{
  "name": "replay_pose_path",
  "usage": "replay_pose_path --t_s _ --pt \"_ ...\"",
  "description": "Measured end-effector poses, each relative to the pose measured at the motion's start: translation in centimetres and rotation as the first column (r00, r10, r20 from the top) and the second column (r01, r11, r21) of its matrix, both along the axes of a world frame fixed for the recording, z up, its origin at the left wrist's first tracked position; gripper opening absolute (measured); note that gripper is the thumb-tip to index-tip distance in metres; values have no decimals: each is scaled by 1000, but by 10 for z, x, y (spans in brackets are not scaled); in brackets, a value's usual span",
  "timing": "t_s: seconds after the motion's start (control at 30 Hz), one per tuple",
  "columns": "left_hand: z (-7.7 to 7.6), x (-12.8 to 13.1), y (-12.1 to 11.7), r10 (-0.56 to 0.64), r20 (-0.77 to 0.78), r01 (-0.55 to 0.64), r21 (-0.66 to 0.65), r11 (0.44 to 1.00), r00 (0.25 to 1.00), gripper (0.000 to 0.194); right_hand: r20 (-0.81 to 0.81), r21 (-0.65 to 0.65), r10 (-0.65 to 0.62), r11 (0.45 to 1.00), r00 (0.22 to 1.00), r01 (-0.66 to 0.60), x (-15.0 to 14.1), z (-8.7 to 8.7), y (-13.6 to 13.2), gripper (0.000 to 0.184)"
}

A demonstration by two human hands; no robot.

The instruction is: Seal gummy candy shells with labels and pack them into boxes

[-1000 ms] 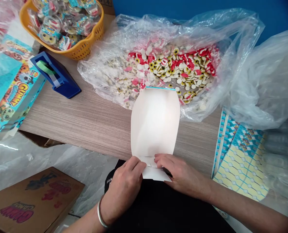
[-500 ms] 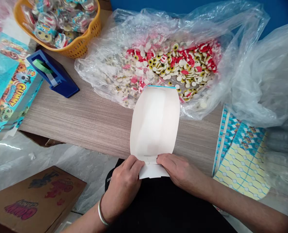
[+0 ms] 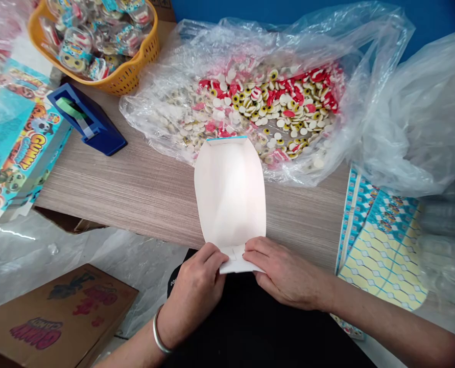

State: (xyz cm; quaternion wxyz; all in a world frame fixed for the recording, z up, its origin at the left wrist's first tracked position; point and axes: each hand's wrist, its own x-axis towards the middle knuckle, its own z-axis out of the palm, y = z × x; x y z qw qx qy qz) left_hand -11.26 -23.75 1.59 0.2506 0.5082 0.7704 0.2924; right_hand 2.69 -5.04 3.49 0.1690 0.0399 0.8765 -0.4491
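A white cardboard box blank (image 3: 231,189), its inner side up and its walls curved, reaches from my lap over the table edge. A thin blue edge shows at its far end, close to the clear plastic bag (image 3: 166,117) of candy pieces. My left hand (image 3: 198,276), with a bangle at the wrist, pinches the left end of the near flap. At the right end of that flap my right hand (image 3: 284,271) is closed, fingers on top and thumb below. Slit lines show on the flap between the hands.
A yellow basket (image 3: 125,76) of packed candies and a blue tape dispenser (image 3: 106,133) stand at the left on the wooden table (image 3: 143,194). Printed candy boxes (image 3: 28,138) lie further left. Patterned printed sheets (image 3: 388,250) are at the right. A brown carton (image 3: 66,312) sits lower left.
The far end of the box blank has swung left and its walls stand more curved. My right hand has shifted slightly, its thumb now under the near flap.
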Motion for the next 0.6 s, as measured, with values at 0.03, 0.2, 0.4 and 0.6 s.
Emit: replay_pose_path --t_s 0.03,0.2,0.4,0.6 --pt "1 0 0 -2 11 2 0 1000 1000 21 1 0 -10 1000 1000 10 -1 0 -1 24" --pt "-1 1 0 -6 93 10 -36 999 996 15 17 24 -79 997 997 79 -4 0 -6 20" --pt "-13 8 -5 177 -9 -177 45 983 984 61 124 176 -211 966 970 188 -13 -1 -15 24" --pt "-24 10 -14 -68 -171 76 37 996 983 51 85 181 -349 926 933 330 -15 -11 -21 59"
